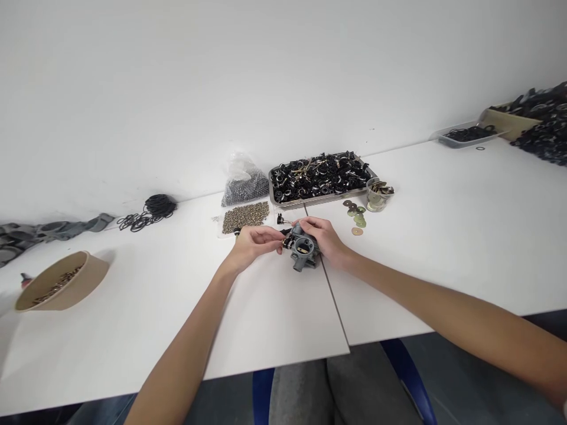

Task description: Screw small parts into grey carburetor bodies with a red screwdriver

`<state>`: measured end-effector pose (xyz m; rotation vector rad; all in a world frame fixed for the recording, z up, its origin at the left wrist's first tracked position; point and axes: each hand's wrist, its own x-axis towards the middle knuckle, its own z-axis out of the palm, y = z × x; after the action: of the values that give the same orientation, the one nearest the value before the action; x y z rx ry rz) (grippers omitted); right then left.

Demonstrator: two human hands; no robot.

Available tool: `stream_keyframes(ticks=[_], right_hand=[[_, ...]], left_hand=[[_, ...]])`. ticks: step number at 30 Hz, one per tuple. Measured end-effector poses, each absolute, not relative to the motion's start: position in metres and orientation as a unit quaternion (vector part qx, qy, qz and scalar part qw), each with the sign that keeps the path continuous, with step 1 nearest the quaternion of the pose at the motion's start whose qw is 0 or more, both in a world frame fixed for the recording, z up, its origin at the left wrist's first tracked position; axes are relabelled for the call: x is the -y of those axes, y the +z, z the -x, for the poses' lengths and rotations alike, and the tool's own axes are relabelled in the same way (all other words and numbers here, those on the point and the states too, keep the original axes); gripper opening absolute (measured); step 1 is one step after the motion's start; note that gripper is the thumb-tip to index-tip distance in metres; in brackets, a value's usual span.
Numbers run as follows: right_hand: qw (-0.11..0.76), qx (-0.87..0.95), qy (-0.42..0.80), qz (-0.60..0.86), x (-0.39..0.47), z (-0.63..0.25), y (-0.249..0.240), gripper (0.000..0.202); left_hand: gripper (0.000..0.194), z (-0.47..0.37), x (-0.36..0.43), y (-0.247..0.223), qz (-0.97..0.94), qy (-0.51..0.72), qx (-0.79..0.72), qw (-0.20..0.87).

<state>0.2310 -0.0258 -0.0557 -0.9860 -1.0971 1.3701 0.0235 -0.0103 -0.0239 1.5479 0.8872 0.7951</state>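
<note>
A grey metal carburetor (303, 248) with a round bore is held just above the white table, near the seam between two tabletops. My right hand (324, 236) wraps round its far right side. My left hand (259, 243) pinches a small black part with a brassy end (288, 242) against the carburetor's left side. Whether that part is seated or only touching, I cannot tell. Behind the hands lies a small black fitting with a metal stem (283, 220). Another dark piece (237, 231) shows beside my left knuckles.
A metal tray (305, 202) of black parts stands against the wall, beside a bag of dark balls (245, 186) and brassy beads (245, 218). A cup of discs (377, 198) and loose discs (359, 218) lie right; a cardboard bowl (95, 274) stands left.
</note>
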Motion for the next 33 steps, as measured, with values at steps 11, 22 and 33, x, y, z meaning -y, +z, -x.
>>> stream_keyframes(ticks=[11, 22, 33], right_hand=[[0.523, 0.469, 0.576, 0.418, 0.026, -0.231, -0.054, 0.034], [0.426, 0.522, 0.636, 0.376, 0.024, -0.238, -0.051, 0.039], [0.265, 0.684, 0.614, 0.291, 0.037, -0.24, -0.033, 0.036]], left_hand=[[0.021, -0.023, 0.01, -0.028, -0.655, 0.328, -0.371, 0.571], [0.03, -0.008, -0.002, -0.02, -0.717, 0.394, -0.427, 0.386], [0.026, -0.016, 0.0, -0.037, -0.844, 0.234, -0.463, 0.135]])
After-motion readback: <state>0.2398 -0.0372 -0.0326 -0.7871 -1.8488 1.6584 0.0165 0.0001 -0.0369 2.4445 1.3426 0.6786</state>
